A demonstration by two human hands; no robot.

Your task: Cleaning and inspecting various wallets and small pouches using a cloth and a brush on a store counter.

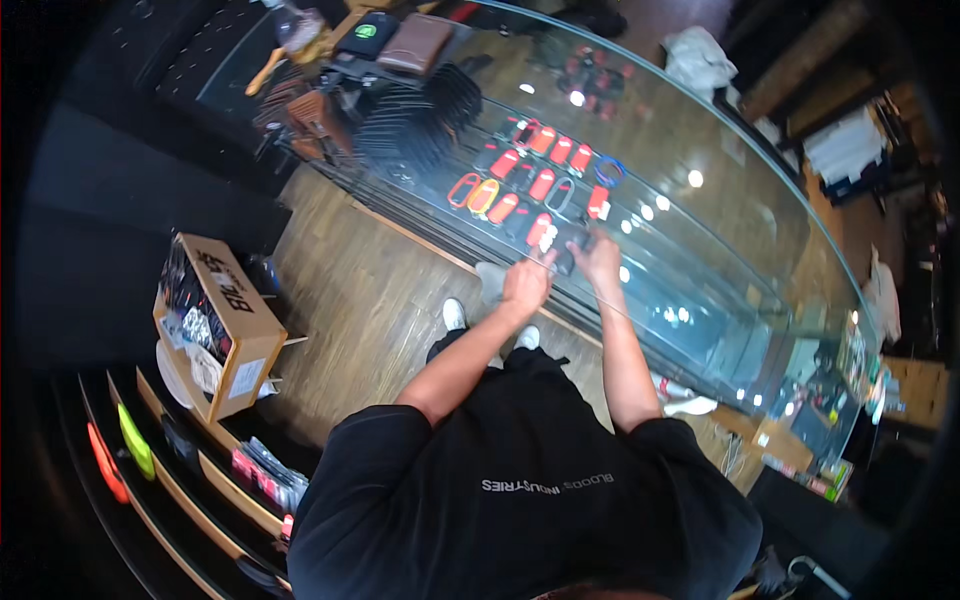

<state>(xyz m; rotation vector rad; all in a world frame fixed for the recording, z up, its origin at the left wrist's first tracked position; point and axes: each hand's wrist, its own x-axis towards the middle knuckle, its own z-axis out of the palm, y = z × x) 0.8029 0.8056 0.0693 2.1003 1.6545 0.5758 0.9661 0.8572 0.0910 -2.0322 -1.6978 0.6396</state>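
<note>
Both of my hands reach over the front edge of a glass counter [690, 300]. In my right hand [601, 256] is a small dark item [567, 260], held by the thumb and fingers; its kind is too blurred to make out. Close to its left side, my left hand [528, 281] has fingers partly stretched out, with nothing visible in them. Just beyond the left fingertips lies a red-carded piece [539, 230] with a whitish tag. Farther off, several red-carded items sit in rows, among them a yellow loop [483, 196], a red loop [464, 190] and a blue coil [609, 172].
Dark fanned pieces [410, 125] and a brown wallet-like case [415, 45] occupy the counter's far left. An open cardboard box [235, 320] full of packages stands at left, above slotted shelving [190, 470]. My white shoes [454, 314] are on the wooden floor [340, 290].
</note>
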